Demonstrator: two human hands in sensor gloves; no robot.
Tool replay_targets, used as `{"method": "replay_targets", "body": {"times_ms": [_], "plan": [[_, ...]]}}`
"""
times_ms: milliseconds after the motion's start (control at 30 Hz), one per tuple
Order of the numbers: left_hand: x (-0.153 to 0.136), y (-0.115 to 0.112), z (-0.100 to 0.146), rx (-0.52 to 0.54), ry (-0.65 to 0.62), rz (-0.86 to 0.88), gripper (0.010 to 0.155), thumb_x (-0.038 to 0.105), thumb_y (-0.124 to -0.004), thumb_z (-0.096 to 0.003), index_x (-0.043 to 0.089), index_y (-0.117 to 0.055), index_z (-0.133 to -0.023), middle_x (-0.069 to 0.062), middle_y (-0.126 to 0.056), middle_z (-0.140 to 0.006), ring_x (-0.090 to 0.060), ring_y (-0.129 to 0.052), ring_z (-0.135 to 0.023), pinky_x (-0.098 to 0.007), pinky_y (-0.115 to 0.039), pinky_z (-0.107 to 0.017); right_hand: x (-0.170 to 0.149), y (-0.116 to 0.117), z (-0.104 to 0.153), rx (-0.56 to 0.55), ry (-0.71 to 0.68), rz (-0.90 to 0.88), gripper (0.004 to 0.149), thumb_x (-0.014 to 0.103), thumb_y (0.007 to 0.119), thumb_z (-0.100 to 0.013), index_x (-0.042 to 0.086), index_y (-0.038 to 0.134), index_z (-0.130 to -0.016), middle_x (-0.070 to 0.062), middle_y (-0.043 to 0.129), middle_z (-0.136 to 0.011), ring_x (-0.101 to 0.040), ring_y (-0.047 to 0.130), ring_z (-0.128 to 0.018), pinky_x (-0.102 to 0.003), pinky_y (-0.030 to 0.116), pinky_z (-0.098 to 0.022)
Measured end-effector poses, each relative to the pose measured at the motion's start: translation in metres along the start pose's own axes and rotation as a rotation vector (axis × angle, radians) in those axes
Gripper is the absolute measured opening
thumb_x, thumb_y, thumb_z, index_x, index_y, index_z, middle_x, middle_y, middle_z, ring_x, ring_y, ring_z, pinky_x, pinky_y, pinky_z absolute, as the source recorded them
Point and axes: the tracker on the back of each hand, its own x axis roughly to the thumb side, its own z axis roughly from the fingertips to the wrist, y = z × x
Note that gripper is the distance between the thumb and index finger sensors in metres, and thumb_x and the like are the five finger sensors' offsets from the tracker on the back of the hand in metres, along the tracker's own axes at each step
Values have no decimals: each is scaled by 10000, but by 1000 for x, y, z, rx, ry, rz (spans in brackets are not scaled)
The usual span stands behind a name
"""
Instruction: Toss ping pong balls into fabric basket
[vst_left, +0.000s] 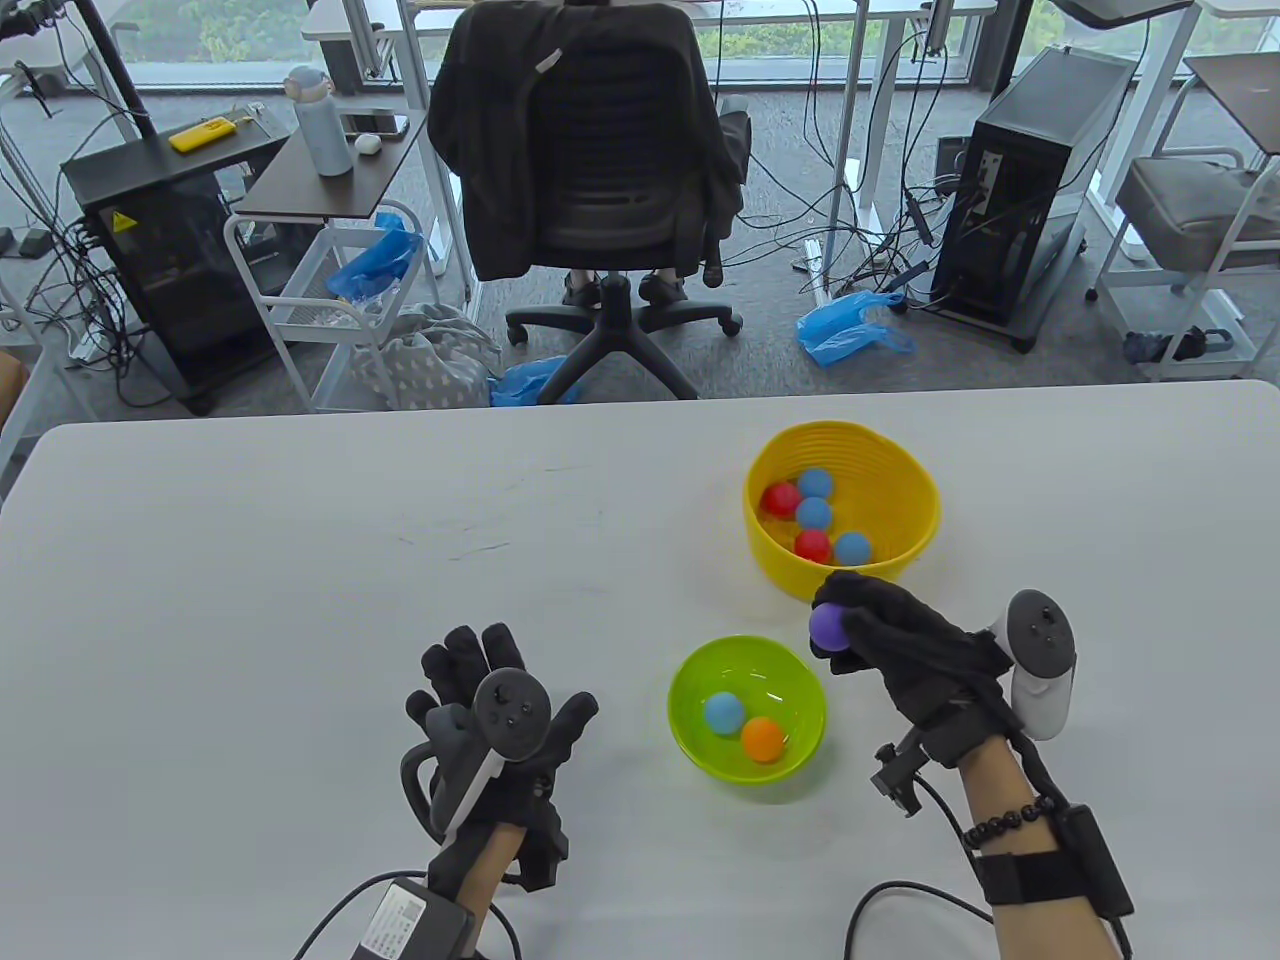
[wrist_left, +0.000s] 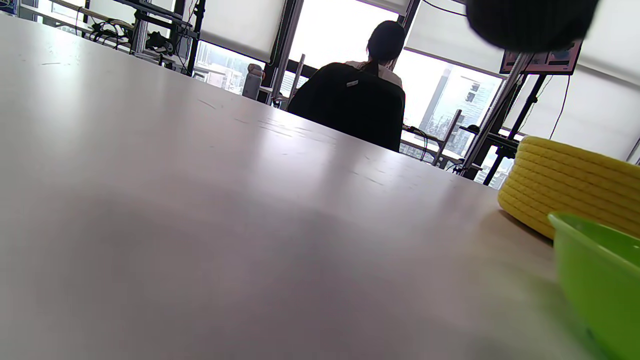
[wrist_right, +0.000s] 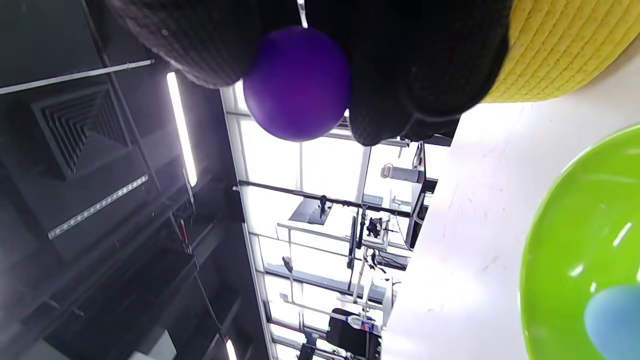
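My right hand (vst_left: 850, 630) holds a purple ball (vst_left: 827, 627) in its fingers, above the table between the green bowl (vst_left: 690, 745) and the yellow woven basket (vst_left: 900, 570). The right wrist view shows the purple ball (wrist_right: 297, 85) gripped between gloved fingers (wrist_right: 415, 65). The basket holds two red balls (vst_left: 780, 499) and three blue balls (vst_left: 814, 483). The green bowl holds a blue ball (vst_left: 724, 713) and an orange ball (vst_left: 763, 739). My left hand (vst_left: 490, 680) rests flat on the table, fingers spread, holding nothing.
The white table (vst_left: 300, 560) stretches left and back of the bowls. An office chair (vst_left: 585, 170) with a dark jacket stands beyond the far edge. The left wrist view shows the basket (wrist_left: 570, 187) and the green bowl's rim (wrist_left: 595, 250) at right.
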Motion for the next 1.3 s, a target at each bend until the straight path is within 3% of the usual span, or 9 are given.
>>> {"method": "replay_targets", "body": {"times_ms": [233, 333, 433, 533, 767, 900, 1067, 1300], "plan": [[0, 1, 0, -2, 6, -7, 1039, 627, -734, -457, 71, -191, -1146, -268, -55, -1178, -565, -77, -1060, -787, -144, -694, -23, -28, -2, -153, 104, -191, 540, 404, 741, -617, 176, 585, -1080, -202, 655, -1070, -352, 910, -789, -467, 836, -592], [-1, 1, 0, -1, 9, -9, 1036, 626, -734, -458, 72, -191, -1146, -269, -57, -1178, -566, -76, -1060, -787, -145, -694, -33, -33, -8, -147, 118, -279, 748, 448, 701, -629, 90, 303, -1151, -282, 439, -1136, -413, 745, -955, -519, 726, -713], [-1, 1, 0, 2, 12, -7, 1038, 626, -735, -457, 71, -191, -1146, -268, -57, -1178, -566, -75, -1060, -786, -144, -695, -36, -36, -13, -107, 87, -384, 873, 481, 623, -650, 25, 33, -1105, -364, 187, -1122, -479, 506, -1056, -553, 562, -779], [-1, 1, 0, 1, 12, -5, 1037, 625, -736, -457, 72, -192, -1145, -269, -56, -1178, -566, -77, -1060, -787, -144, -694, -36, -38, -14, -107, 64, -412, 888, 484, 578, -653, -3, -40, -1065, -394, 108, -1091, -500, 444, -1061, -559, 518, -789], [0, 1, 1, -4, 8, -6, 1037, 624, -736, -457, 72, -191, -1146, -267, -55, -1179, -565, -75, -1060, -787, -141, -695, -33, -39, -8, -131, 23, -423, 843, 467, 572, -650, 17, 12, -1090, -369, 140, -1107, -480, 471, -1059, -552, 528, -780], [0, 1, 1, -4, 10, -4, 1036, 623, -738, -456, 74, -192, -1146, -264, -55, -1179, -562, -70, -1062, -786, -137, -696, -21, -33, -5, -131, -9, -335, 777, 461, 589, -644, 49, 149, -1134, -330, 257, -1139, -477, 554, -1033, -561, 566, -758], [1, 0, 1, -1, 3, -1, 1036, 622, -738, -456, 74, -192, -1145, -265, -55, -1179, -561, -70, -1063, -786, -138, -696, -3, -18, -1, -135, -54, -138, 698, 461, 610, -634, 97, 316, -1152, -296, 370, -1152, -495, 627, -995, -588, 602, -733], [1, 1, 1, 5, -1, 6, 1035, 621, -740, -455, 77, -192, -1145, -261, -54, -1180, -561, -69, -1062, -785, -135, -697, 21, 15, 2, -88, -118, 319, 561, 463, 669, -600, 153, 644, -1066, -236, 654, -1085, -494, 802, -860, -604, 714, -638]]}}
